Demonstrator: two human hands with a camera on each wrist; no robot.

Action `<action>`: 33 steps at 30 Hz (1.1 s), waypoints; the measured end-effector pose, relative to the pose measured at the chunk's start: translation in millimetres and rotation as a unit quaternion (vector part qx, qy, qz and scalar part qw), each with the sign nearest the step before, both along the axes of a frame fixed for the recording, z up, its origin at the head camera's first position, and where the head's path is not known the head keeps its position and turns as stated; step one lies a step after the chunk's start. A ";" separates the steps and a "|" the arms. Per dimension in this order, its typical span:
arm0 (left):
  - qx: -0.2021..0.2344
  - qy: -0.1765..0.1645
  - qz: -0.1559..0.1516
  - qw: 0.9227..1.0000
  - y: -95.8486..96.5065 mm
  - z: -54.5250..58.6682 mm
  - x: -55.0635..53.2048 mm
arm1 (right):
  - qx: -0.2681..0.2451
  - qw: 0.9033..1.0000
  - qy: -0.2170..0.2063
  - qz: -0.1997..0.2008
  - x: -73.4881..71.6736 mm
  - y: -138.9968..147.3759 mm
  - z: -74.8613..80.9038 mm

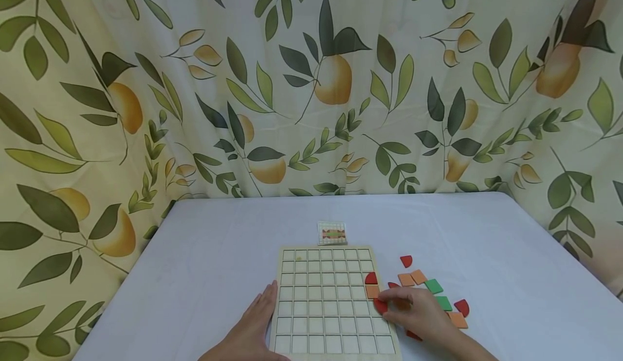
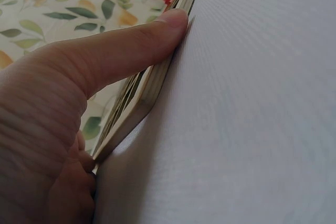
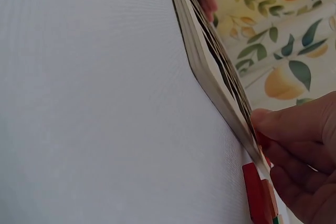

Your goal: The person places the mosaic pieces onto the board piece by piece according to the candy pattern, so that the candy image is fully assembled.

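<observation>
A pale wooden grid board (image 1: 336,296) lies on the white table. My left hand (image 1: 248,328) lies along its left side, fingers stretched out against the edge, and the thumb (image 2: 142,43) rests on the near edge. With my right hand (image 1: 421,312) I pinch a red rounded piece (image 1: 380,306) between thumb and fingers at the board's right column. Directly above it in that column sit an orange square (image 1: 372,292) and another red rounded piece (image 1: 371,278). The right wrist view shows the right thumb (image 3: 262,120) over the board's rim, with the red piece partly hidden beneath it.
Beyond the board's far edge lies a small pattern card (image 1: 332,233). Loose pieces are scattered to the right: a red one (image 1: 406,261), orange squares (image 1: 406,280), green pieces (image 1: 433,286) and more, some partly under the right hand. A leaf-and-fruit curtain (image 1: 311,134) hangs behind the table (image 1: 219,253).
</observation>
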State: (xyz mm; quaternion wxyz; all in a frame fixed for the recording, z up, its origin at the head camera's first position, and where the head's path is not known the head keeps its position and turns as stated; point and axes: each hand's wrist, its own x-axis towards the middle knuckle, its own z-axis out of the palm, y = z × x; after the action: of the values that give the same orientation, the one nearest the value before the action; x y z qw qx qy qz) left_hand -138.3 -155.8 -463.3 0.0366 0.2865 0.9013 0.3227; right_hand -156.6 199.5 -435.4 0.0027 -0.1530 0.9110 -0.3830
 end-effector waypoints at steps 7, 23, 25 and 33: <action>-0.001 -0.007 0.002 1.000 1.1 -0.2 0.1 | -0.002 1.000 -0.018 -0.002 1.7 0.1 -1.7; -0.003 0.022 0.003 1.000 -1.3 -1.3 0.7 | -0.025 0.996 0.049 0.066 -3.3 1.8 -7.0; -0.005 0.027 0.004 1.000 -1.5 -2.0 0.8 | -0.031 0.996 0.044 0.069 -3.7 1.4 -6.9; -0.005 0.015 0.006 1.000 -0.7 -1.3 1.3 | -0.034 0.997 0.026 0.071 -3.9 1.4 -4.5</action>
State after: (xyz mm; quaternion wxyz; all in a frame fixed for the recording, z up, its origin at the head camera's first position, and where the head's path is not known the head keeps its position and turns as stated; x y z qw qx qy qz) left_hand -137.0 -156.5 -464.6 0.0221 0.2856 0.9052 0.3140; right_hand -160.5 201.0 -439.8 0.0015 -0.2273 0.8840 -0.4085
